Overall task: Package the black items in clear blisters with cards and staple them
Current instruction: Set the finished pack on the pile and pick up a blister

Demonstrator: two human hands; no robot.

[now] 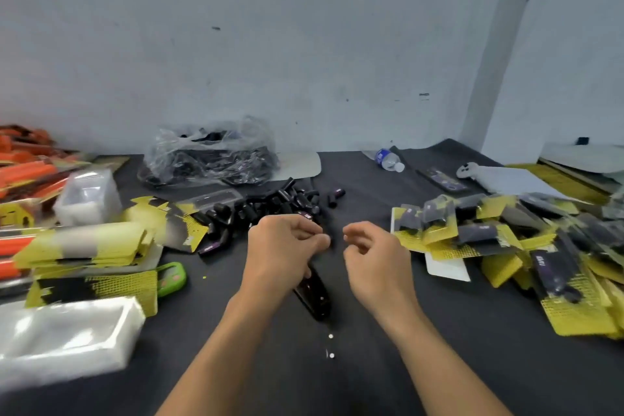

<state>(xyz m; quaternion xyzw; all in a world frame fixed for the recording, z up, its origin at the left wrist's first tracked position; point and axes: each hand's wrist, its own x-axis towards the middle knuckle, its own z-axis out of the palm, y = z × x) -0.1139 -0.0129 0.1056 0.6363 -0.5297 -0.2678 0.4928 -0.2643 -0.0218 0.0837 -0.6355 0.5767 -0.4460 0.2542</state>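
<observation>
Left hand (283, 246) curled, perhaps in a pinch, right hand (373, 257) loosely curled, near but apart

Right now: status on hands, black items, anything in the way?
Left hand curled over a black tool, grip unclear. Right hand loosely curled, empty. Loose black items heaped just beyond. Nothing between hands and heap.
</observation>
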